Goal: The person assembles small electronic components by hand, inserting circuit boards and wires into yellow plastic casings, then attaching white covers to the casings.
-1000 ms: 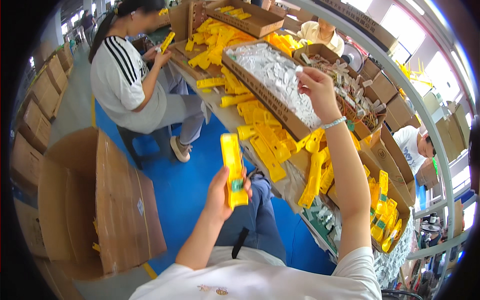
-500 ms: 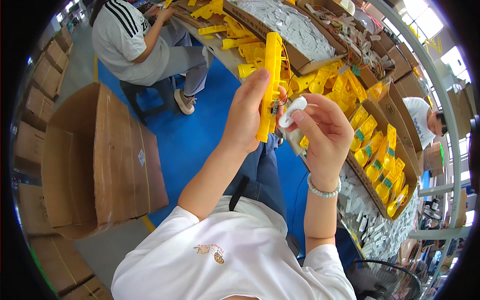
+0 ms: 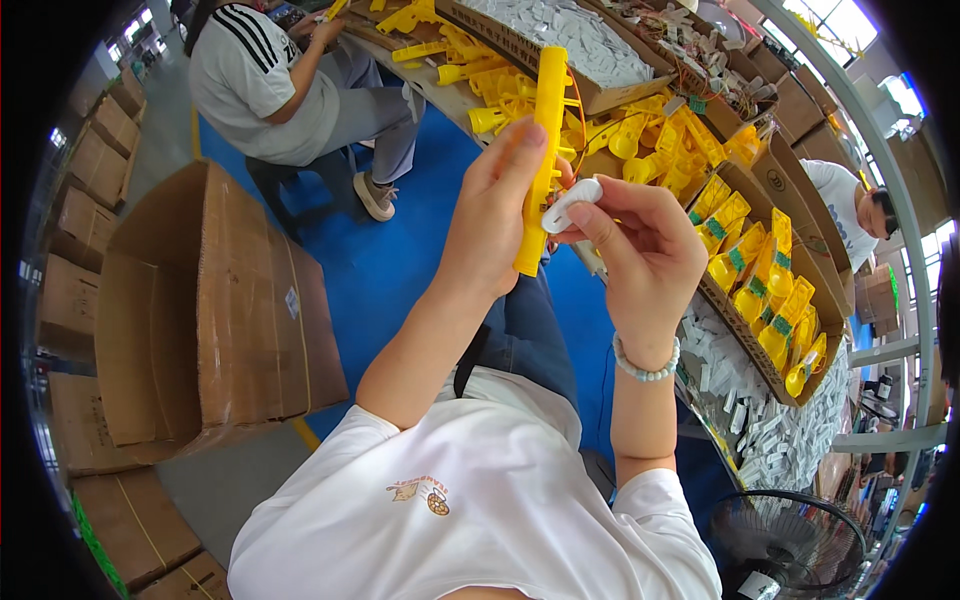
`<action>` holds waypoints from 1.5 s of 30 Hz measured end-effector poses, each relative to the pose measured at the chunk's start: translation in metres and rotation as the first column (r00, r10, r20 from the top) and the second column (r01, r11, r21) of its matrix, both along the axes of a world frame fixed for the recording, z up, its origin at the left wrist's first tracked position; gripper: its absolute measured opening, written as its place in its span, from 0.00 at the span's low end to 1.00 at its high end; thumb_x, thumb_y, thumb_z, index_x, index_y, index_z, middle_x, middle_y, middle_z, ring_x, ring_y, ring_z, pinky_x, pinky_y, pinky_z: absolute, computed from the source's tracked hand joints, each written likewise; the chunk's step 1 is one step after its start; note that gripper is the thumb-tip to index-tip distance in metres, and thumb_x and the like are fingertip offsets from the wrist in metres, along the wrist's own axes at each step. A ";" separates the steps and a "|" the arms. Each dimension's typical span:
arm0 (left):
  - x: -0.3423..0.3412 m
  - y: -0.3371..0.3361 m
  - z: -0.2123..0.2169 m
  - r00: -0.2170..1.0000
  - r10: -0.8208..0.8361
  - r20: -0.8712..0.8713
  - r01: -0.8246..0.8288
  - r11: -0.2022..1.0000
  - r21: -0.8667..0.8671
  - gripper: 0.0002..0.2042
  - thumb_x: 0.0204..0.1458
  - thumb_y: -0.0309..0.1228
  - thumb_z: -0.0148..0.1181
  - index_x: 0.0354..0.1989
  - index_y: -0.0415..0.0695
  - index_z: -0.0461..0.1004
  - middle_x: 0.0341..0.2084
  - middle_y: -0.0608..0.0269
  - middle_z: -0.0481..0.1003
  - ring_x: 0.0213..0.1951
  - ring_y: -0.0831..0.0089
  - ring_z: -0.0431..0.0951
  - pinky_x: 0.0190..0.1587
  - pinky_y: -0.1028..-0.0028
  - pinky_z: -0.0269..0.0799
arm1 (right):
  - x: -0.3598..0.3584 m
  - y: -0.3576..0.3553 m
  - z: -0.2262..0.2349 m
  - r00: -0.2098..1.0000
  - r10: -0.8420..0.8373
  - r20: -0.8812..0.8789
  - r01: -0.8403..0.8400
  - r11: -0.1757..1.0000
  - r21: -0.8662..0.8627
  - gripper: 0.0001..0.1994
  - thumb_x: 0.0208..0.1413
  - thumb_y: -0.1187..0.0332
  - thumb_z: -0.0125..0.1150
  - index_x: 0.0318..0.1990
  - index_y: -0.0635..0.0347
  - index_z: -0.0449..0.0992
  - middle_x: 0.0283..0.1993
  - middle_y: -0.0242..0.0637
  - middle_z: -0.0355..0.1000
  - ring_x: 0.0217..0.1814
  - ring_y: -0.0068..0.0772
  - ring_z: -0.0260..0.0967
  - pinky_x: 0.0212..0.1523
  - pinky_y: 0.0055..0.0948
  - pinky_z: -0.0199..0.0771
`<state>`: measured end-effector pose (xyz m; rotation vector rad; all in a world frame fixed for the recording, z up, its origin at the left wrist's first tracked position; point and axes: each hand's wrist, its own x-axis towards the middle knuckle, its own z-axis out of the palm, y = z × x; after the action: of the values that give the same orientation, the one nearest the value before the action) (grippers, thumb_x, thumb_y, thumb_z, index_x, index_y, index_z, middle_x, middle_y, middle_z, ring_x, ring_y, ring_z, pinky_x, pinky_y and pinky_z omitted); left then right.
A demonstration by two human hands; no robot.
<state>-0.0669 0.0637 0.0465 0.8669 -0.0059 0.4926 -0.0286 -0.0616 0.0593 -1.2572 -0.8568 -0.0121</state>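
Two hands up in front of my chest here, both busy with one long yellow plastic piece (image 3: 540, 150). Its long axis runs nearly straight up and down in view, top end pointing away toward the workbench (image 3: 440, 85), bottom end hanging just below my left hand (image 3: 495, 215). It looks smooth, flat and strip-like. My left hand grips it around the lower half, fingers curled behind, thumb along the front. My right hand (image 3: 640, 245) pinches a small white plastic part (image 3: 570, 203), rounded and glossy, pressed right against the strip's side. Both forearms rise from the lower edge, wrists bent inward; there's a pale bead bracelet (image 3: 645, 368) on the right one. Heaps of similar yellow pieces (image 3: 690, 150) cover the bench.
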 end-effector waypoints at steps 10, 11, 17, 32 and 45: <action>0.005 -0.002 -0.002 1.000 0.001 -0.007 0.000 0.998 0.063 0.15 0.63 0.41 0.48 0.46 0.42 0.70 0.32 0.64 0.75 0.31 0.80 0.76 0.32 0.80 0.72 | 0.003 -0.004 -0.002 0.999 -0.003 -0.053 0.003 1.000 -0.001 0.07 0.52 0.84 0.60 0.40 0.76 0.73 0.35 0.46 0.77 0.35 0.31 0.77 0.36 0.25 0.81; 0.007 -0.001 -0.005 1.000 0.003 0.002 -0.003 0.996 0.089 0.15 0.63 0.40 0.48 0.48 0.41 0.70 0.32 0.64 0.75 0.32 0.80 0.76 0.32 0.81 0.72 | 0.005 -0.003 -0.003 0.999 -0.011 -0.041 0.011 1.000 -0.017 0.08 0.53 0.84 0.60 0.40 0.76 0.73 0.35 0.45 0.77 0.35 0.30 0.77 0.36 0.24 0.81; 0.027 -0.001 -0.017 0.998 0.049 -0.037 -0.044 0.992 0.119 0.23 0.62 0.40 0.53 0.59 0.37 0.64 0.30 0.67 0.71 0.29 0.85 0.71 0.30 0.84 0.67 | 0.020 0.000 -0.011 0.997 -0.059 -0.045 0.054 0.992 -0.113 0.10 0.53 0.83 0.60 0.44 0.74 0.75 0.34 0.42 0.77 0.32 0.27 0.77 0.35 0.22 0.80; 0.058 -0.005 -0.036 0.982 0.079 -0.171 -0.059 0.991 0.121 0.19 0.66 0.37 0.40 0.60 0.39 0.64 0.39 0.62 0.74 0.37 0.82 0.74 0.37 0.82 0.71 | 0.055 0.006 -0.023 0.950 -0.153 -0.272 0.080 0.962 -0.261 0.07 0.52 0.78 0.62 0.38 0.73 0.77 0.29 0.37 0.76 0.28 0.20 0.73 0.30 0.18 0.75; 0.071 -0.025 -0.056 0.978 0.017 -0.206 0.015 0.988 0.152 0.19 0.66 0.39 0.40 0.57 0.40 0.66 0.34 0.65 0.74 0.29 0.83 0.73 0.28 0.83 0.70 | 0.068 -0.007 -0.036 0.979 -0.198 -0.043 0.179 0.945 -0.275 0.03 0.47 0.83 0.63 0.31 0.71 0.77 0.27 0.35 0.69 0.22 0.21 0.72 0.23 0.17 0.74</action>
<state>0.0045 0.0388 -0.0097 1.0659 0.1493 0.4039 0.0392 -0.0687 0.0236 -1.5848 -0.6896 -0.0040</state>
